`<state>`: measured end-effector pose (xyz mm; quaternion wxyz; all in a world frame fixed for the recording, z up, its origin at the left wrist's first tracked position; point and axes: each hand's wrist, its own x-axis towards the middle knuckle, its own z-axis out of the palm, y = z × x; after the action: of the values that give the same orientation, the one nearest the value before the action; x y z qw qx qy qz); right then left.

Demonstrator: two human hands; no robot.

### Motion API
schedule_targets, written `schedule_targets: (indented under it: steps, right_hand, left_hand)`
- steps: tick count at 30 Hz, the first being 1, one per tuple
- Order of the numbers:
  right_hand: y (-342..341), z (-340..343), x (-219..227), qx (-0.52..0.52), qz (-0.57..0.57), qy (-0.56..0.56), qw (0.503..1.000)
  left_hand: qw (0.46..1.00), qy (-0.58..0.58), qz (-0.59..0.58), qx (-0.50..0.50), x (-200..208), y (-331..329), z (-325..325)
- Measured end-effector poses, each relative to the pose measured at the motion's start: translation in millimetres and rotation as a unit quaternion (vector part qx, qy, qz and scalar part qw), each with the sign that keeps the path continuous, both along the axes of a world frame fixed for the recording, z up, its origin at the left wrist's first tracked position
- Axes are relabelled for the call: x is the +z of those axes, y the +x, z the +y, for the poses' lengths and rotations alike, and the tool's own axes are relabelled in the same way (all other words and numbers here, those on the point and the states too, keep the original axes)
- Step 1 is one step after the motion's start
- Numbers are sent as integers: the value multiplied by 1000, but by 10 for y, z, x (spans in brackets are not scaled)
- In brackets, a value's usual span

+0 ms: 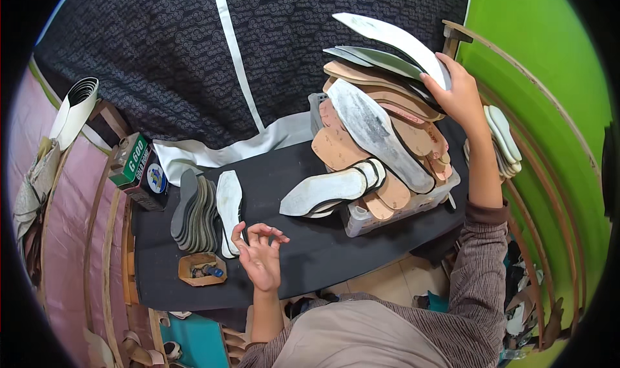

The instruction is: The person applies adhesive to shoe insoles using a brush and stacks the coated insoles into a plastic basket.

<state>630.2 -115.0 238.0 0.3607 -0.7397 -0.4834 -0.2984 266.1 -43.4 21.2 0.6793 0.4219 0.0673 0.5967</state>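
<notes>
With thumb and fingers, my right hand (457, 91) grips the heel end of a long white insole (395, 40), lifted over the far side of a heaped basket. Below it lie more insoles, grey-white and tan (371, 76). A big, smudged white insole (374, 126) leans across the tan pile in the grey plastic basket (359, 224). My left hand (261, 259) hovers palm up over the table's front, fingers apart and a little bent, holding nothing. Closest to it is a narrow stack of white insoles (229, 203). Another white stack (326, 192) rests against the basket's left side.
Grey insoles (194, 216) stand in a fanned row at the left of the black table (297, 245). A small open box (186, 271) holds little items, and a rectangular can (143, 173) stands behind. More white insoles (502, 135) sit by the green wall (539, 51) at right.
</notes>
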Motion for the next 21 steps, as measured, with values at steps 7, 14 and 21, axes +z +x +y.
schedule_targets:
  steps: [7,14,21]
  right_hand:
    - [108,121,-57,-23,4,-59,998]
    - [136,149,-95,-22,-2,-103,994]
    - [105,135,-124,-19,3,-111,994]
  left_hand:
    - [1000,-14,11,4,-46,-96,-15]
    - [999,-26,23,9,-40,-145,-25]
    - [999,-24,28,7,-42,-166,-34]
